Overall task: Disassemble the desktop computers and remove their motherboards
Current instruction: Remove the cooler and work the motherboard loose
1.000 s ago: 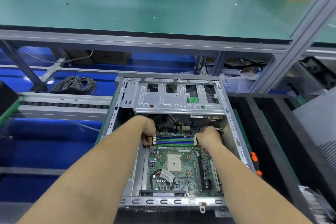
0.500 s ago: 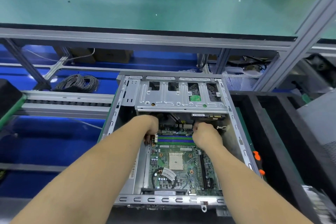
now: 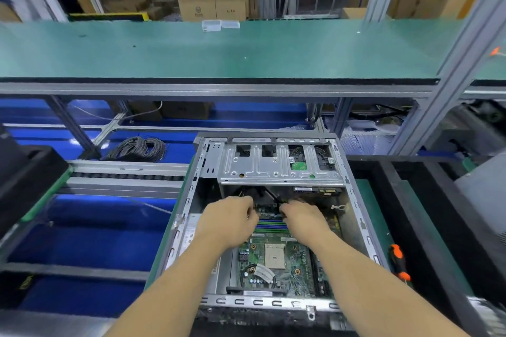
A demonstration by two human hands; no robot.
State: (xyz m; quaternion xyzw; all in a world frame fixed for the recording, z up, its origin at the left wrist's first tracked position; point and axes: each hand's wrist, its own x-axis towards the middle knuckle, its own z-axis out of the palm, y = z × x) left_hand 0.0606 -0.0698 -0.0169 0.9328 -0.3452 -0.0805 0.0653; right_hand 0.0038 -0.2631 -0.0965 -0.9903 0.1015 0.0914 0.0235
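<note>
An open desktop case (image 3: 356,208) lies in front of me with its green motherboard (image 3: 273,257) exposed and a silver drive cage (image 3: 273,169) at the far end. Both my hands are inside, close together, just past the blue and green memory slots (image 3: 271,226). My left hand (image 3: 230,219) has its fingers curled at the board's far edge; what they hold is hidden. My right hand (image 3: 304,217) pinches a black cable (image 3: 273,195) that runs up under the cage.
An orange and black screwdriver (image 3: 398,262) lies on the green mat right of the case. A black tray (image 3: 438,227) stands further right, and a black bin (image 3: 24,172) on the left. A coil of grey cable (image 3: 137,148) lies behind the roller track. A green shelf (image 3: 219,49) spans above.
Both hands have left the ends of the memory slots and come together at the middle of the board's far edge. The camera has tilted up.
</note>
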